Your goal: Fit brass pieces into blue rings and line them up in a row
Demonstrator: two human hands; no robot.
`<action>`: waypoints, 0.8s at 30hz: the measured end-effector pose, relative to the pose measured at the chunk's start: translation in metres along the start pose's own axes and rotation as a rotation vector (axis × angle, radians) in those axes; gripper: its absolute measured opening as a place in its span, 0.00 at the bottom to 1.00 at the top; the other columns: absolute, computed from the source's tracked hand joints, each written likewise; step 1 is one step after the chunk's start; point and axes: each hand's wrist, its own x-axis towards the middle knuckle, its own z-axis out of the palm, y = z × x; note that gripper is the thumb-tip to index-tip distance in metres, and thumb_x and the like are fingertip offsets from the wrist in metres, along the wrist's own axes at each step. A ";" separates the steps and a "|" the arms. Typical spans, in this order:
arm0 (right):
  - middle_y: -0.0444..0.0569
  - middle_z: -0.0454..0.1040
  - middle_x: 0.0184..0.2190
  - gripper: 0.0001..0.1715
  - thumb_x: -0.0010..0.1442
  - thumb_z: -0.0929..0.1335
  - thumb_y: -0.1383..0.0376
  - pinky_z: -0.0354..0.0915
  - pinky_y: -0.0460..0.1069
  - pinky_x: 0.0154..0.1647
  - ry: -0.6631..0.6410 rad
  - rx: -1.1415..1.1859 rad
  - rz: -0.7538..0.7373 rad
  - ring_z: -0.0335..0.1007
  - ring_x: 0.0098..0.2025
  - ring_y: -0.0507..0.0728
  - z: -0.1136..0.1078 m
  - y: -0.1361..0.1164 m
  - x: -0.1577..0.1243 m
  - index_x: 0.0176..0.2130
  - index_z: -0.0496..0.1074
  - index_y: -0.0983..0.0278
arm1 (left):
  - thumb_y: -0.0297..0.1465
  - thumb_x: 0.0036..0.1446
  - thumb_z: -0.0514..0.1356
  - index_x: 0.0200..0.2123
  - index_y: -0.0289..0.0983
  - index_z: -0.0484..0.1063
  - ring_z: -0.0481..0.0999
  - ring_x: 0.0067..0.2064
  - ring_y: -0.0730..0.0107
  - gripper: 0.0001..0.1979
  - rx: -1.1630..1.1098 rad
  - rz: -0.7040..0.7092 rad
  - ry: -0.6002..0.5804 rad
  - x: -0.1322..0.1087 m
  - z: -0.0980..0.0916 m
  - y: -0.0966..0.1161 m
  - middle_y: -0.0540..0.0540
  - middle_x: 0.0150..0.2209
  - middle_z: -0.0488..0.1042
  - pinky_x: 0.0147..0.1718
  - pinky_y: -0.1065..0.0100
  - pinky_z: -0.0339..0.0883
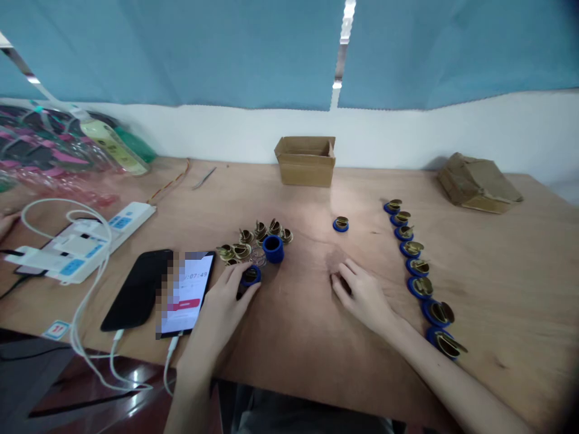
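Observation:
Thumb and fingers of my left hand [230, 298] close around a blue ring [257, 276] with a dark metal piece inside it, low over the table. Just beyond stands a stack of blue rings [274, 250]. Several brass fittings with upright tabs [241, 250] cluster beside the stack, and thin clear rings [259, 258] lie among them. To the right, my right hand [359, 295] rests on the wood with its fingers curled and the tips together; whatever is between them is hidden. Past it sits one brass fitting in a blue ring [341, 223].
Several ringed brass fittings [411, 248] form a line at right. At the back are an open cardboard box [307, 172] and a crumpled one [479, 184]. Phones [138, 289], a power strip [90, 247], white cables, a bottle [113, 144] and plastic bags occupy the left.

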 end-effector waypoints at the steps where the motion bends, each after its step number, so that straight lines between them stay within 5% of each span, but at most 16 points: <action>1: 0.50 0.70 0.34 0.10 0.68 0.61 0.68 0.62 0.51 0.34 -0.002 0.001 0.000 0.69 0.33 0.58 0.000 0.000 0.000 0.35 0.67 0.63 | 0.33 0.65 0.59 0.54 0.40 0.67 0.78 0.53 0.52 0.15 0.001 -0.002 -0.023 0.000 0.000 0.002 0.41 0.53 0.74 0.49 0.53 0.74; 6: 0.51 0.70 0.34 0.10 0.68 0.61 0.68 0.62 0.52 0.35 -0.009 0.029 0.004 0.68 0.33 0.59 0.000 -0.001 0.001 0.34 0.68 0.63 | 0.30 0.64 0.60 0.54 0.42 0.66 0.79 0.51 0.53 0.15 -0.040 0.022 -0.161 -0.006 0.005 0.030 0.43 0.53 0.74 0.49 0.54 0.74; 11: 0.46 0.70 0.31 0.08 0.67 0.62 0.69 0.63 0.49 0.33 -0.006 0.328 0.046 0.68 0.31 0.54 -0.008 -0.011 0.001 0.37 0.71 0.63 | 0.29 0.65 0.60 0.58 0.44 0.62 0.78 0.52 0.58 0.20 -0.190 0.157 -0.291 -0.012 0.023 0.073 0.44 0.54 0.71 0.48 0.59 0.76; 17: 0.42 0.70 0.25 0.07 0.64 0.64 0.68 0.59 0.46 0.25 0.068 0.546 0.207 0.64 0.25 0.52 -0.018 -0.010 0.005 0.35 0.72 0.62 | 0.30 0.63 0.62 0.53 0.41 0.66 0.79 0.47 0.57 0.16 -0.269 0.321 -0.446 0.009 0.030 0.100 0.43 0.51 0.70 0.46 0.55 0.77; 21: 0.42 0.69 0.24 0.07 0.64 0.65 0.67 0.58 0.46 0.24 0.125 0.537 0.250 0.64 0.24 0.52 -0.018 -0.001 0.007 0.35 0.72 0.62 | 0.31 0.62 0.63 0.50 0.42 0.67 0.77 0.51 0.56 0.14 -0.352 0.387 -0.436 0.022 0.030 0.105 0.42 0.52 0.70 0.49 0.56 0.75; 24: 0.42 0.69 0.24 0.07 0.64 0.65 0.67 0.58 0.46 0.25 0.137 0.542 0.264 0.64 0.25 0.52 -0.016 -0.001 0.006 0.35 0.72 0.62 | 0.30 0.60 0.65 0.51 0.42 0.68 0.75 0.54 0.59 0.17 -0.471 0.395 -0.309 0.027 0.033 0.102 0.43 0.53 0.71 0.53 0.59 0.72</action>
